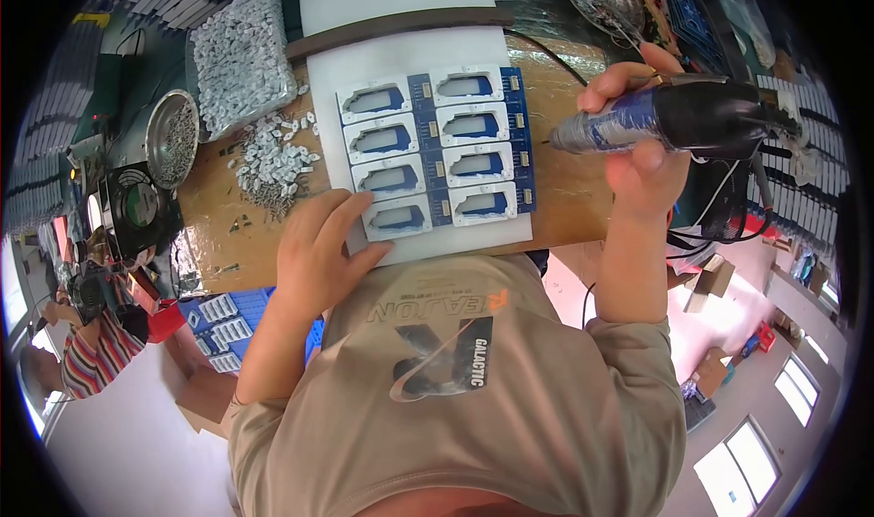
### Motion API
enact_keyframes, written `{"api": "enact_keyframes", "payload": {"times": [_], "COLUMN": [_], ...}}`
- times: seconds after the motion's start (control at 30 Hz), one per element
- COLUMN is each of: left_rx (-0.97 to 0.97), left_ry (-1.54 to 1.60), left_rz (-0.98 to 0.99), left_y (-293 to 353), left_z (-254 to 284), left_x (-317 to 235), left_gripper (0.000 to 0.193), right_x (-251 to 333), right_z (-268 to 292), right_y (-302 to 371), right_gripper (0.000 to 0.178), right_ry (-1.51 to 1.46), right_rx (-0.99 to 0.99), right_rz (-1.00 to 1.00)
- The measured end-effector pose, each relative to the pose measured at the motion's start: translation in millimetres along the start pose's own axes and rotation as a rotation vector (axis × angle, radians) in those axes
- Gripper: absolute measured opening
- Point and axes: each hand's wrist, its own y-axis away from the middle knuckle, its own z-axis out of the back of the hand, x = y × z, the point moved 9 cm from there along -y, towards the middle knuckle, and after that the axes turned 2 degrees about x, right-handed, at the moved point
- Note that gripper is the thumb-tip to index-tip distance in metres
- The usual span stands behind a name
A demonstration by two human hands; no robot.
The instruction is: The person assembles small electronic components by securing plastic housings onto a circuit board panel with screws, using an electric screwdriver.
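Note:
A blue circuit board panel [424, 148] carries two columns of white plastic frames [381, 142] with rectangular cutouts. It lies on a white foam sheet [332, 135] in front of me. My left hand [320, 248] holds the panel's near left corner, fingers along its left side and thumb at the near edge. To the right of the panel, my right hand [642, 144] grips an electric screwdriver [628, 121] with a black rear body and a tape-wrapped nose. The screwdriver lies roughly level, its tip pointing left toward the panel and apart from it.
Small white plastic parts mixed with screws [271, 162] lie left of the foam. Behind them are a full bag of white parts [241, 62] and a metal bowl of screws [173, 139]. A dark bar [401, 27] crosses the foam. A small fan [137, 206] stands at left; another person [100, 353] sits beyond.

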Motion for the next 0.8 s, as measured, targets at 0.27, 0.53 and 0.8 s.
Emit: {"api": "enact_keyframes", "payload": {"times": [0.27,0.53,0.8], "left_rx": [0.123,0.086,-0.036], "left_ry": [-0.032,0.029,0.140], "left_rz": [0.013,-0.004,0.097], "left_y": [-9,-5,9], "left_z": [-2,0,21], "left_x": [2,5,26], "left_gripper": [0.060,0.055,0.038], "right_x": [-3,-5,-5], "right_z": [-3,-8,-1], "right_y": [1,15,14], "right_gripper": [0.079,0.074,0.077], "right_ry": [0.057,0.141,0.161], "right_rx": [0.056,0.053,0.019], "right_rz": [0.032,-0.030,0.012]}}
